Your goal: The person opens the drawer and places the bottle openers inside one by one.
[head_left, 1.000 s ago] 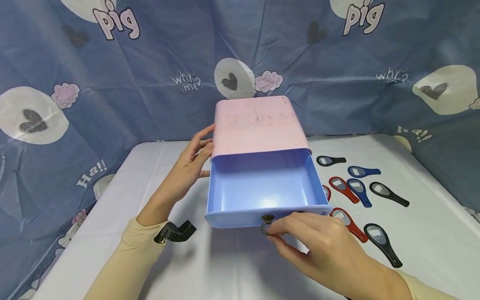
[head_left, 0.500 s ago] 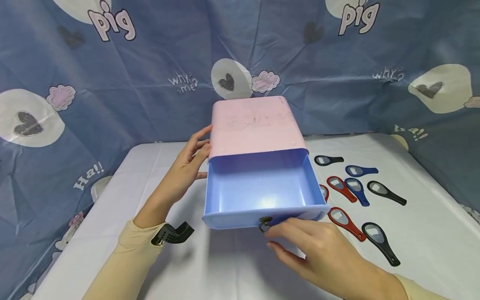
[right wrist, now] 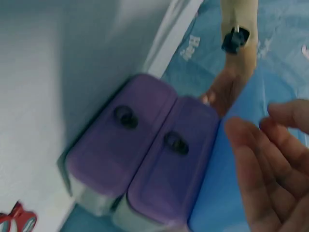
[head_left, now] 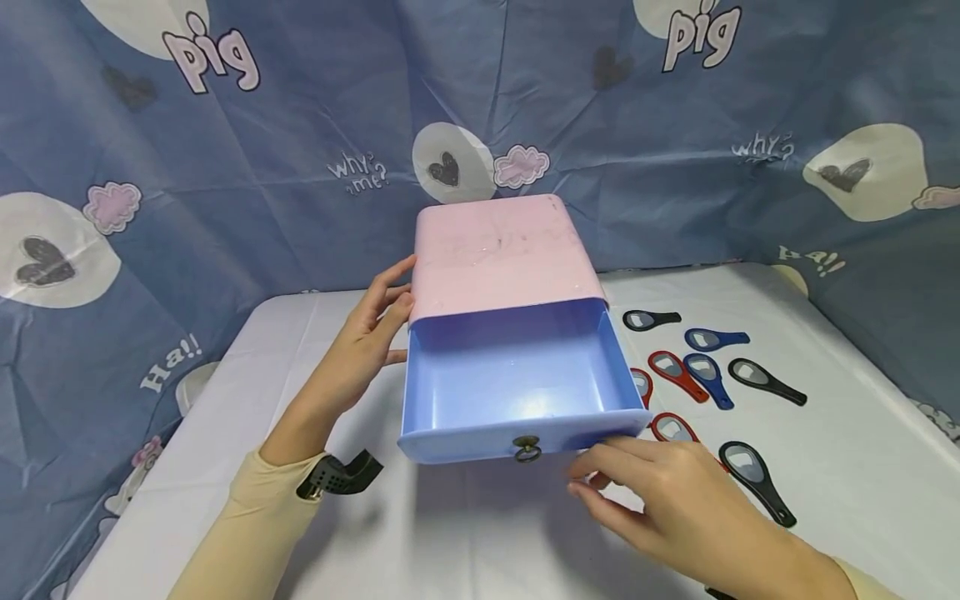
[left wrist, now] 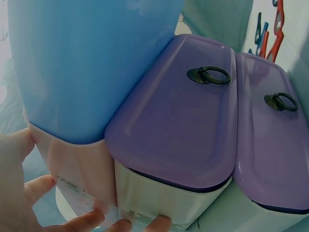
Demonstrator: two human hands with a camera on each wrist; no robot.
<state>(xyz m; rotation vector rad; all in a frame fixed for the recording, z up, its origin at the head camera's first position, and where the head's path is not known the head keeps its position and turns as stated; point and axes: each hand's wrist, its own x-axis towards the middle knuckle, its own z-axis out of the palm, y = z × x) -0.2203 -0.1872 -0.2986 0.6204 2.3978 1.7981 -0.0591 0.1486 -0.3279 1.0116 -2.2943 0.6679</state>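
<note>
A small drawer cabinet with a pink top [head_left: 502, 250] stands on the table, its blue drawer [head_left: 517, 367] pulled out with nothing inside. My left hand [head_left: 345, 358] rests against the cabinet's left side, fingers spread; in the left wrist view its fingertips touch the side near the pink and pale lower housings. The ring pull [head_left: 527, 450] hangs free on the drawer front. My right hand [head_left: 682, 508] is just right of that ring, below the drawer's front edge, fingers loosely bent and holding nothing. Two lower purple drawers [left wrist: 178, 116] with ring pulls are closed beneath.
Several magnifying glasses lie on the white table to the right, among them a black one [head_left: 757, 479], a red one [head_left: 677, 375] and a blue one [head_left: 716, 339]. A patterned blue cloth [head_left: 300, 108] hangs behind the cabinet.
My right hand has let go of the ring pull and moved right, away from it. The drawer stays pulled out. My left hand keeps its place on the cabinet's side.
</note>
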